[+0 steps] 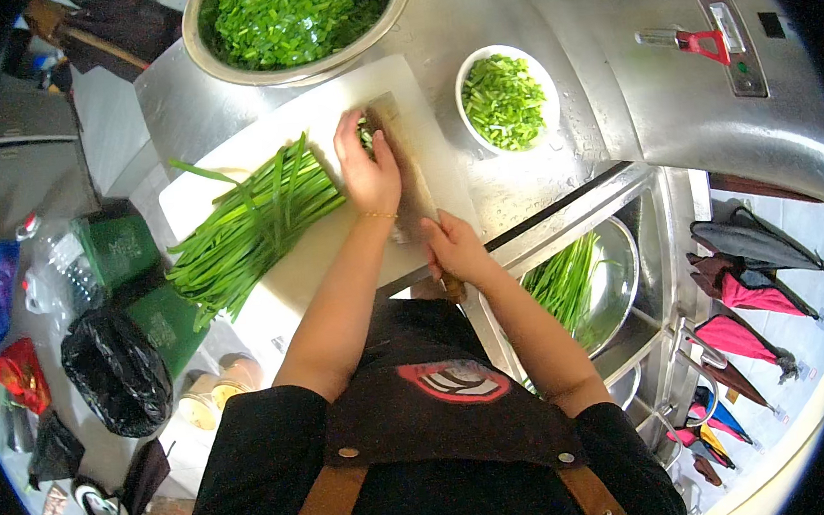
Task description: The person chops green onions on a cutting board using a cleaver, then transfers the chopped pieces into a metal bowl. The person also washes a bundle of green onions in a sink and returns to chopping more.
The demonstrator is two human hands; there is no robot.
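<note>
A cleaver lies along the right part of a white cutting board, my right hand gripping its wooden handle. Beside the blade, my left hand curls around a small clump of cut garlic chives, much of it hidden by the fingers. A thick bundle of long garlic chives rests on the board to the left of that hand, its leafy ends hanging past the near left edge. One leaf wraps across the bundle.
Behind the board, a large steel bowl holds chopped greens. A white bowl of chopped chives stands right of the board. In the sink, a steel basin contains long chives. A steel appliance borders the counter's right side.
</note>
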